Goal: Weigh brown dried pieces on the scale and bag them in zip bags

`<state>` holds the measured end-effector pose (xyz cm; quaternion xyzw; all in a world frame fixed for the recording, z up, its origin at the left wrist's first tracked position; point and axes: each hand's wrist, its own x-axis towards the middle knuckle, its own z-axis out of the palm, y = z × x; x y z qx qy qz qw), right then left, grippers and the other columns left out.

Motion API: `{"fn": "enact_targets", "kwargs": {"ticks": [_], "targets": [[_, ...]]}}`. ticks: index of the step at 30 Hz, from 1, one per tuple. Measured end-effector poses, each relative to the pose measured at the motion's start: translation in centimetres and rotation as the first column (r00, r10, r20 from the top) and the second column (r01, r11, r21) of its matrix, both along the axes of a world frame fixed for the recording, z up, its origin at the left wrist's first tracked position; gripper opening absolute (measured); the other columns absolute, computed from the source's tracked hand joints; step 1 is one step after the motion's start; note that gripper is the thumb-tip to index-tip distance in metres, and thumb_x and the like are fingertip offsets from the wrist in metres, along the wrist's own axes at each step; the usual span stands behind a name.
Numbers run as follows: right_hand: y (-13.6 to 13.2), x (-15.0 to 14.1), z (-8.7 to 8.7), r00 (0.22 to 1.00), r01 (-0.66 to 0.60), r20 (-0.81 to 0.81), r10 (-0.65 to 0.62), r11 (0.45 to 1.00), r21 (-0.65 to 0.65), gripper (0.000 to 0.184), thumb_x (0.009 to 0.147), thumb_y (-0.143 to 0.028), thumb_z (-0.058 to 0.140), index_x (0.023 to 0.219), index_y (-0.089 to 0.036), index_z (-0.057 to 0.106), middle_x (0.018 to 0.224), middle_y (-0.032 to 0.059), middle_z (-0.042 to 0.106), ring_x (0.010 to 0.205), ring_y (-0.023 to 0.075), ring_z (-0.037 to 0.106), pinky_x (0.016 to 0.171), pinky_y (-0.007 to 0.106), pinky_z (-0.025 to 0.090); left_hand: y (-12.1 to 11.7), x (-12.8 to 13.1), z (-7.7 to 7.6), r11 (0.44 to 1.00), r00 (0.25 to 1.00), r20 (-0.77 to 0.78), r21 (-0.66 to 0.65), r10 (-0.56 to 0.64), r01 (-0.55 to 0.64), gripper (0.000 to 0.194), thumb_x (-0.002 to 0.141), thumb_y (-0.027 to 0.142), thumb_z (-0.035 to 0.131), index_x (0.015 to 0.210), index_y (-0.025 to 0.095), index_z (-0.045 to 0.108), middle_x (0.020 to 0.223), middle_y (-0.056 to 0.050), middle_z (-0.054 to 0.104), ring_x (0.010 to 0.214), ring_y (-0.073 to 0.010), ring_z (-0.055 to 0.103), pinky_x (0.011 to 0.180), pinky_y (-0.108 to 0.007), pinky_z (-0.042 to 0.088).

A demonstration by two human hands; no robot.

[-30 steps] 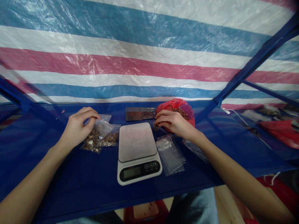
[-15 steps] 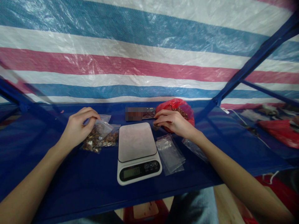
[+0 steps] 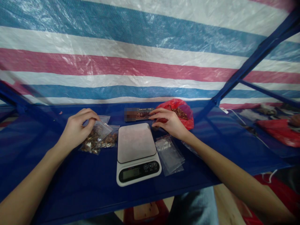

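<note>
A white kitchen scale [image 3: 137, 156] stands in the middle of the blue shelf [image 3: 77, 184], its platform bare. My left hand [image 3: 76, 128] pinches the top of a small clear bag of brown bits [image 3: 96, 139], which lies on other filled bags [image 3: 109, 140] left of the scale. My right hand [image 3: 167, 122] rests behind the scale, fingers stretched toward a flat dark packet [image 3: 140, 114], in front of a red plastic bag of brown bits [image 3: 180, 112]. Empty clear bags [image 3: 170, 153] lie right of the scale.
A striped blue, white and red tarp [image 3: 140, 62] forms the back wall. Blue metal frame bars [image 3: 248, 65] run at the right. Further right lie a red bag [image 3: 278, 131] and a white cable [image 3: 236, 115]. A red container [image 3: 145, 214] sits below the shelf.
My right hand has slid left from the red bag's mouth, its fingers now extended toward the dark packet. My left hand stays on the filled bag.
</note>
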<state>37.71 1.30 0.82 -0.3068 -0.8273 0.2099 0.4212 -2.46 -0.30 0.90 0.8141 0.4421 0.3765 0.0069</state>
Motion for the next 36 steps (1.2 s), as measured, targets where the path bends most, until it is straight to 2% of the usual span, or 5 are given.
{"fn": "enact_targets", "kwargs": {"ticks": [7, 14, 22, 28, 36], "targets": [[0.0, 0.3, 1.0, 0.999, 0.049, 0.007, -0.049, 0.997, 0.055, 0.018, 0.099, -0.016, 0.068, 0.101, -0.025, 0.084, 0.108, 0.0067, 0.082, 0.102, 0.0227, 0.076, 0.094, 0.038, 0.061, -0.1, 0.1, 0.2, 1.0, 1.0, 0.013, -0.011, 0.012, -0.012, 0.027, 0.098, 0.022, 0.048, 0.084, 0.021, 0.071, 0.089, -0.003, 0.071, 0.089, -0.02, 0.068, 0.088, -0.035, 0.05], [2.6, 7.3, 2.4, 0.853, 0.448, 0.208, -0.479, 0.876, 0.179, 0.029, 0.086, -0.005, 0.059, 0.092, -0.02, 0.083, 0.095, 0.0071, 0.081, 0.084, 0.0239, 0.074, 0.083, 0.037, 0.057, -0.2, 0.1, 0.3, 1.0, 0.999, 0.023, 0.003, 0.022, -0.022, 0.026, 0.098, 0.02, 0.049, 0.084, 0.021, 0.071, 0.09, -0.002, 0.07, 0.088, -0.0186, 0.068, 0.087, -0.033, 0.049], [4.7, 8.4, -0.8, 0.822, 0.242, 0.513, -0.245, 0.967, 0.075, 0.022, 0.084, -0.004, 0.061, 0.094, -0.015, 0.078, 0.105, 0.0142, 0.076, 0.094, 0.0263, 0.071, 0.089, 0.038, 0.056, -0.2, -0.5, 0.4, 0.997, 0.997, 0.012, -0.021, 0.071, -0.07, 0.024, 0.096, 0.021, 0.049, 0.085, 0.019, 0.07, 0.09, -0.004, 0.072, 0.088, -0.0194, 0.069, 0.088, -0.033, 0.051], [4.7, 8.2, -1.8, 0.828, 0.216, 0.514, -0.222, 0.974, 0.072, 0.032, 0.085, -0.001, 0.059, 0.105, -0.016, 0.079, 0.11, 0.0152, 0.073, 0.105, 0.0294, 0.066, 0.102, 0.047, 0.053, -0.3, -1.9, 0.6, 0.987, 0.988, -0.054, 0.072, 0.148, -0.144, 0.023, 0.097, 0.023, 0.05, 0.089, 0.02, 0.071, 0.092, -0.004, 0.073, 0.091, -0.0217, 0.069, 0.091, -0.036, 0.051], [4.9, 8.7, -1.8, 0.834, 0.243, 0.477, -0.277, 0.961, 0.133, 0.028, 0.092, -0.002, 0.054, 0.097, -0.017, 0.078, 0.104, 0.0123, 0.072, 0.098, 0.0263, 0.07, 0.093, 0.039, 0.055, -0.2, -1.7, 0.0, 0.99, 0.99, -0.039, 0.049, 0.132, -0.13, 0.024, 0.098, 0.02, 0.049, 0.088, 0.018, 0.071, 0.092, -0.004, 0.073, 0.091, -0.0197, 0.07, 0.092, -0.033, 0.05]]}}
